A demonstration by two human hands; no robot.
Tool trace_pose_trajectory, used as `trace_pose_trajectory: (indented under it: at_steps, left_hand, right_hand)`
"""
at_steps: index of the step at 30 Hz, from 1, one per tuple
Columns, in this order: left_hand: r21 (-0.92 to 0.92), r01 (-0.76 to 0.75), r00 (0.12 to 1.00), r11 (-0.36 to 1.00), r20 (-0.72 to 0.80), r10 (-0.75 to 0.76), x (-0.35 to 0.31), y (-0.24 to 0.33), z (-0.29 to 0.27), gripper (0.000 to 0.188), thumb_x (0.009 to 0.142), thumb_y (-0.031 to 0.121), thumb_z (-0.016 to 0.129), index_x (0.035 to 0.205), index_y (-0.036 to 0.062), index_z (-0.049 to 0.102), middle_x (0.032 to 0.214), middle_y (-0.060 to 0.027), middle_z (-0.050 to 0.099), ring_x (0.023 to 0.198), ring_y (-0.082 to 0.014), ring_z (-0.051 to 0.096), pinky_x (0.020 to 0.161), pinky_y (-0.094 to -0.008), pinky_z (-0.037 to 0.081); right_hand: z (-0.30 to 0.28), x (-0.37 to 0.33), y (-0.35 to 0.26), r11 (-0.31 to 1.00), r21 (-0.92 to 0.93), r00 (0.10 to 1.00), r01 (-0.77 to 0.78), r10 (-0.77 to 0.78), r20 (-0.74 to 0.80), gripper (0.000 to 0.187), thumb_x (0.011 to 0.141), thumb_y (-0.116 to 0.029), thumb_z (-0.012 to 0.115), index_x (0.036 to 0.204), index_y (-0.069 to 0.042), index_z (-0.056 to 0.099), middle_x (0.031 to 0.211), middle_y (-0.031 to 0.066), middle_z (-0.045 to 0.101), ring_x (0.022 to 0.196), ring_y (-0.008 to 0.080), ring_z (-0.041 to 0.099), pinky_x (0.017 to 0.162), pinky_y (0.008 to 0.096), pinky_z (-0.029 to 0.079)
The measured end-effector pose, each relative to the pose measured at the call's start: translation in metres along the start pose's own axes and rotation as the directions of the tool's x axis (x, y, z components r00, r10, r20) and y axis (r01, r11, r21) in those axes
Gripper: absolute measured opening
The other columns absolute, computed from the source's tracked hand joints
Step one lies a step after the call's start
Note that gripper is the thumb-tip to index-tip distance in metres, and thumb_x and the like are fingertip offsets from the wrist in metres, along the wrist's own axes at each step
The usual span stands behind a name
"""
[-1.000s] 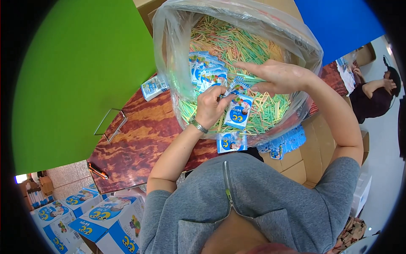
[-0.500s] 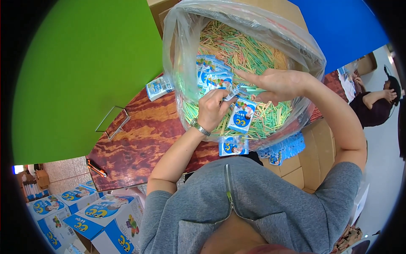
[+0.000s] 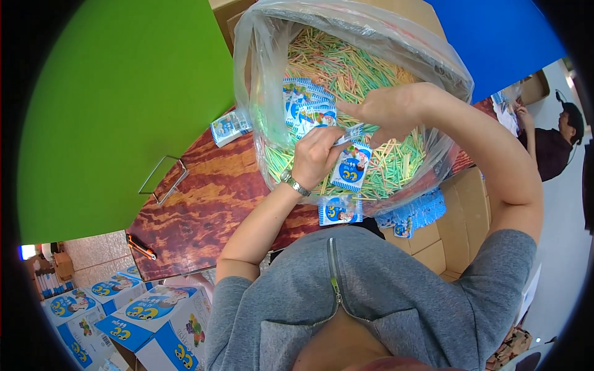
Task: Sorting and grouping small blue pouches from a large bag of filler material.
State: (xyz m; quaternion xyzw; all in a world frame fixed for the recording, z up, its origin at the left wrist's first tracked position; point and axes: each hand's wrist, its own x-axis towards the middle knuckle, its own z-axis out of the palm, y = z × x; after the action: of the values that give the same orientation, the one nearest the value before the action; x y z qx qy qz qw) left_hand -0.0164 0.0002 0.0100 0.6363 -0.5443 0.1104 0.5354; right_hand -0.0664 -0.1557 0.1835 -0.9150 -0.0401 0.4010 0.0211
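Note:
A large clear plastic bag (image 3: 247, 74) lies open, full of thin pastel sticks (image 3: 346, 59) in green, yellow and pink. Over it, my left hand (image 3: 314, 154), with a metal watch on the wrist, pinches a small blue-and-white packet (image 3: 350, 135) by its side. My right hand (image 3: 393, 111) is at the mouth of that packet, index finger stretched forward. Its other fingers are closed round a few green sticks whose ends enter the packet. Flat printed packets (image 3: 317, 117) lie on the sticks to the left, and another packet (image 3: 351, 168) lies just below my hands.
Packets also sit on the red-brown table (image 3: 204, 204) beside the bag. A wire stand (image 3: 164, 179) and an orange-black cutter knife (image 3: 141, 246) are at left. Printed boxes (image 3: 154, 309) stand lower left. A carton (image 3: 464, 210) with blue packets is at right. Another person (image 3: 554, 142) sits far right.
My right hand has moved slightly up and left toward the packet. The green sticks show less outside it. My left hand still holds the packet.

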Motion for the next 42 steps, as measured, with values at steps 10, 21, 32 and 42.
trace_pose_trajectory:
  at_steps: [10,21,32,42]
  left_hand:
    - [-0.373,0.333,0.942,0.866,0.084,-0.326,0.001,-0.007,0.019,0.02,0.083,0.013,0.074,0.098,0.0011,0.067,0.08,-0.0101,0.067,0.06,-0.0181,0.063,0.056,-0.0309,0.049]
    - [-0.51,0.475,0.874,0.717,0.175,-0.454,0.002,-0.02,0.032,0.026,0.082,0.017,0.076,0.099,0.0034,0.064,0.076,-0.0049,0.067,0.059,-0.0085,0.057,0.054,-0.0264,0.046]
    - [-0.198,0.418,0.907,0.887,0.039,-0.419,-0.038,-0.01,-0.02,0.035,0.082,0.004,0.071,0.115,0.0005,0.06,0.096,-0.015,0.067,0.081,-0.0242,0.068,0.068,-0.0307,0.057]
    - [0.395,-0.002,0.979,0.919,0.187,-0.079,-0.046,-0.024,0.0,0.029,0.074,0.009,0.075,0.102,0.012,0.07,0.107,-0.0083,0.061,0.096,-0.0294,0.059,0.071,-0.0374,0.053]
  right_hand:
    - [-0.007,-0.016,0.006,0.986,-0.085,0.833,0.14,-0.164,-0.528,0.08,0.078,-0.025,0.077,0.144,-0.004,0.038,0.084,0.0235,0.067,0.081,0.0379,0.067,0.074,0.0457,0.051]
    - [0.059,0.003,0.026,0.958,-0.056,0.458,0.281,-0.185,-0.87,0.047,0.085,-0.014,0.069,0.131,-0.014,0.058,0.082,0.0126,0.064,0.078,0.0313,0.063,0.069,0.0416,0.05]
    - [0.115,0.078,0.013,0.746,0.494,0.574,0.446,0.185,-0.798,0.025,0.087,-0.012,0.067,0.11,-0.003,0.064,0.091,0.0154,0.069,0.08,0.0241,0.069,0.07,0.0346,0.052]
    - [0.159,0.055,0.025,0.923,0.383,0.669,0.036,0.263,-0.695,0.035,0.079,-0.035,0.075,0.088,-0.005,0.058,0.087,0.0134,0.063,0.081,0.0338,0.063,0.067,0.0436,0.048]
